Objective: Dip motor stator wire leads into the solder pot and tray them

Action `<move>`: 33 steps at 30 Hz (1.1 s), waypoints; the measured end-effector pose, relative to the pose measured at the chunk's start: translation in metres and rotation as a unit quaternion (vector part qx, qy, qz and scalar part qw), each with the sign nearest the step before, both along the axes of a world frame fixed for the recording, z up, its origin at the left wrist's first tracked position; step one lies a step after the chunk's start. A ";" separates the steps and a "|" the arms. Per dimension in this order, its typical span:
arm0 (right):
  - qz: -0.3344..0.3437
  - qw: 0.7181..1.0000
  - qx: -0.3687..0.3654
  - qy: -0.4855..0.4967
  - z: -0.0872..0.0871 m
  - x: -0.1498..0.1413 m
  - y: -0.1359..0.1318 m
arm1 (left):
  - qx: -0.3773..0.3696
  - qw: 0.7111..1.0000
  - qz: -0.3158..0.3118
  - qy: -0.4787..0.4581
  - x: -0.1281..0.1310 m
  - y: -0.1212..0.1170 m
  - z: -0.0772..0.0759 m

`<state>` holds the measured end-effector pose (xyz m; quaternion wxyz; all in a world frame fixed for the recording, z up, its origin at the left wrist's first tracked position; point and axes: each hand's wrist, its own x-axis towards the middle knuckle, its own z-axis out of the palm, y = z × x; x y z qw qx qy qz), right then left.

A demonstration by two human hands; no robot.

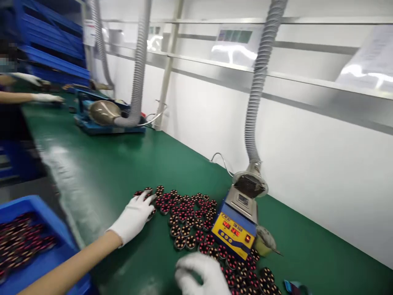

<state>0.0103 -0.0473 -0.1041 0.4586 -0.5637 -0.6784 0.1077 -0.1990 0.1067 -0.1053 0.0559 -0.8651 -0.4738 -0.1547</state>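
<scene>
My left hand (135, 215), in a white glove, reaches to the left end of a spread of small round black parts (182, 215). These look like wound motor stators, ringed with red and copper-coloured segments. Its fingers are spread over several of them, and one part shows beside the palm. At the bottom edge my right hand (204, 272), also gloved, is curved with a gap between thumb and fingers; nothing shows in that gap. It is nearest to more of the round parts (241, 270), and its lower portion is cut off.
Amid the parts stands a blue and yellow soldering unit (235, 231) with red digits, under an extraction hose (258, 82). A blue bin (33, 200) of similar parts is at left. Further along the green bench (123, 164) are a blue machine (107, 112) and a co-worker's gloved hands (47, 98).
</scene>
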 end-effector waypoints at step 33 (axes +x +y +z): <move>0.019 0.877 0.132 0.463 0.065 0.117 0.015 | -0.008 0.810 -0.389 -0.440 0.192 -0.080 0.111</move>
